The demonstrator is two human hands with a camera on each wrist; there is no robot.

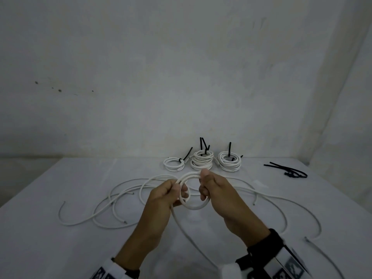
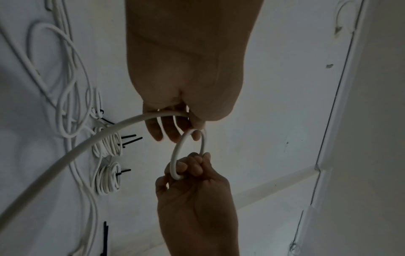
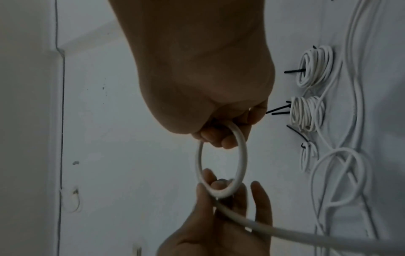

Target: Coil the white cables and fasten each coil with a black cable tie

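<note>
Over the middle of the table I hold a small coil of white cable [image 1: 194, 207] between both hands. My left hand [image 1: 180, 190] pinches its left side, thumb on top. My right hand [image 1: 203, 185] grips its right side with curled fingers. The cable's free tail [image 1: 181, 228] runs from my left hand down toward the near edge. In the left wrist view the coil [image 2: 175, 155] hangs between my left hand [image 2: 175, 131] and my right hand [image 2: 192, 166]. The right wrist view shows the coil [image 3: 241, 155] under my right hand [image 3: 221, 138].
Three tied coils [image 1: 202, 162] with black ties sticking up stand in a row at the back of the white table [image 1: 60, 248]. Loose black ties [image 1: 289, 170] lie at the back right. Several loose white cables [image 1: 120, 198] sprawl left and right of my hands.
</note>
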